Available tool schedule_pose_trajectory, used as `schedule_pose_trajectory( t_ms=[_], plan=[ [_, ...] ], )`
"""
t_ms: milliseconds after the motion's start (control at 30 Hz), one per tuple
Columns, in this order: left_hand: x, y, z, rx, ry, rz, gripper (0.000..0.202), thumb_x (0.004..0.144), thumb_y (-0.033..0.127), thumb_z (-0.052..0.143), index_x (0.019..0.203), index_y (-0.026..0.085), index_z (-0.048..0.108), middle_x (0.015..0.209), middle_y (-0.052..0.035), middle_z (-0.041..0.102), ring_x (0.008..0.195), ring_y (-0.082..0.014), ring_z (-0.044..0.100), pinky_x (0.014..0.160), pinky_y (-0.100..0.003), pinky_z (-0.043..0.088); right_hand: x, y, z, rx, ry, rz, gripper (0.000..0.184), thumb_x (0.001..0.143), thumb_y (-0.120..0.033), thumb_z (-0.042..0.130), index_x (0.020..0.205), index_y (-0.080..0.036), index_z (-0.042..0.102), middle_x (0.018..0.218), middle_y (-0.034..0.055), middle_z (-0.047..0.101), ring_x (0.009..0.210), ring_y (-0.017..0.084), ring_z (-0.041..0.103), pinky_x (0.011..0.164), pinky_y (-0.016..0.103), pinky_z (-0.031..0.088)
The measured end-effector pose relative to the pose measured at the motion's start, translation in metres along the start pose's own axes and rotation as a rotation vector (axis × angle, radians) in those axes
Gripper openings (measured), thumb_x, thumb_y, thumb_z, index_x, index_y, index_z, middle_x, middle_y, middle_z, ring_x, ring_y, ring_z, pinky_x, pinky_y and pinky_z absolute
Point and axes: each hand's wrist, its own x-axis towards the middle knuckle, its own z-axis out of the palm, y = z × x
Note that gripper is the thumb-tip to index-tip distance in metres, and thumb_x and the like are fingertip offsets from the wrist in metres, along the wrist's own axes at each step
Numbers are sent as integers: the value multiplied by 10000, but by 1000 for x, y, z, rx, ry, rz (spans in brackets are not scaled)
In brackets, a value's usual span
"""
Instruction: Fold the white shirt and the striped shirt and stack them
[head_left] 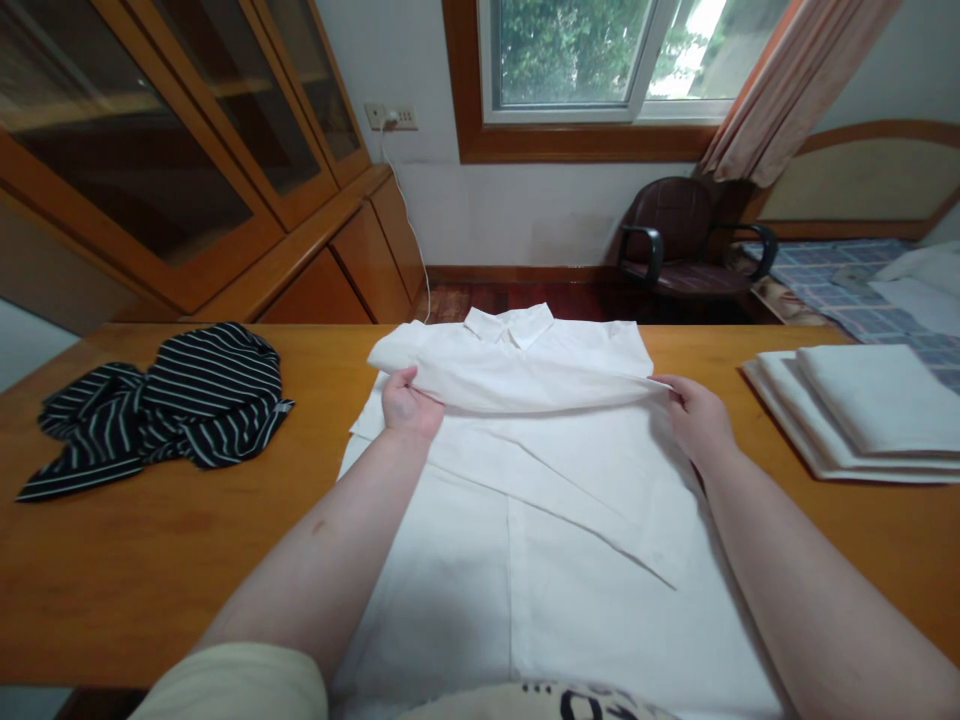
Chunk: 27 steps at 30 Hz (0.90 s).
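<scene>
A white collared shirt lies spread over the table, its collar toward the far edge. One sleeve rests slantwise across its front. Above that, a wide band of the shirt's white cloth, which looks like the other sleeve, stretches between my two hands. My left hand grips its left end, thumb on top and fingers partly hidden beneath the cloth. At the right end, my right hand pinches the cloth's edge between thumb and fingers.
A crumpled black-and-white striped garment lies on the wooden table at left. Folded white cloths are stacked at right. Beyond the table are a brown armchair, a bed and a glass-doored cabinet.
</scene>
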Motion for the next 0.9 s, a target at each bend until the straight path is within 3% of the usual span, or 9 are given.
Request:
schedule_pose_trajectory(
  t_ms=[200, 267, 333, 400, 500, 600, 700, 767, 900],
  plan=[
    [13, 25, -9, -93, -144, -32, 208, 737, 262, 434, 808, 198, 618, 679, -20, 675, 787, -197, 669, 799, -345, 518, 0, 0, -2, -14, -95, 174, 428, 736, -174, 428, 1040, -207, 727, 1001, 68, 716, 962, 256, 629, 811, 344, 469],
    [16, 42, -15, -23, -252, -169, 201, 784, 342, 434, 686, 215, 555, 486, 6, 557, 535, -175, 604, 645, -335, 522, 0, -2, -3, -2, -116, 189, 388, 770, -244, 454, 1037, -200, 732, 963, 73, 724, 922, 257, 641, 785, 333, 472],
    [18, 60, -20, 128, -377, -354, 261, 810, 368, 436, 592, 229, 472, 330, 50, 349, 313, -131, 409, 504, -310, 476, -2, -5, -4, 16, -121, 177, 380, 801, -350, 482, 1033, -184, 733, 922, 80, 729, 880, 260, 649, 761, 329, 472],
    [18, 75, -24, 349, -533, -548, 260, 810, 325, 470, 570, 227, 449, 289, 86, 209, 239, -91, 230, 434, -289, 425, -3, -6, -5, 34, -115, 153, 436, 815, -463, 489, 1003, -159, 740, 889, 91, 731, 858, 267, 652, 742, 329, 469],
    [14, 85, -24, 735, -769, -772, 151, 787, 266, 545, 669, 175, 565, 301, 92, 253, 262, -63, 193, 422, -249, 396, -2, -4, -3, 57, -112, 142, 521, 831, -559, 451, 939, -148, 751, 853, 92, 732, 852, 276, 656, 718, 320, 461],
    [6, 82, -19, 1085, -881, -886, 217, 800, 340, 576, 843, 137, 643, 372, 57, 430, 307, -58, 283, 424, -215, 381, -1, -2, -1, 32, -113, 174, 489, 834, -549, 451, 915, -175, 755, 840, 82, 735, 875, 283, 659, 718, 322, 464],
    [0, 75, -15, 1303, -837, -997, 366, 743, 442, 637, 973, 159, 622, 718, -34, 681, 466, -90, 539, 502, -221, 444, 0, -2, -1, -2, -146, 168, 389, 808, -488, 507, 917, -201, 746, 976, 75, 727, 956, 284, 646, 781, 338, 472],
    [-1, 70, -13, 1409, -762, -1028, 443, 673, 458, 693, 1001, 178, 590, 927, -71, 697, 680, -148, 652, 604, -242, 487, 0, -4, -1, -24, -198, 110, 313, 780, -420, 545, 936, -221, 729, 1110, 53, 690, 1014, 269, 628, 843, 342, 468],
    [-4, 66, -10, 1614, -764, -917, 498, 601, 431, 723, 1000, 182, 557, 923, -66, 683, 788, -195, 656, 634, -263, 481, -2, -9, -1, -109, -246, -82, 340, 716, -277, 570, 1033, -221, 680, 1250, 49, 611, 1131, 252, 559, 977, 355, 409]
  ],
)
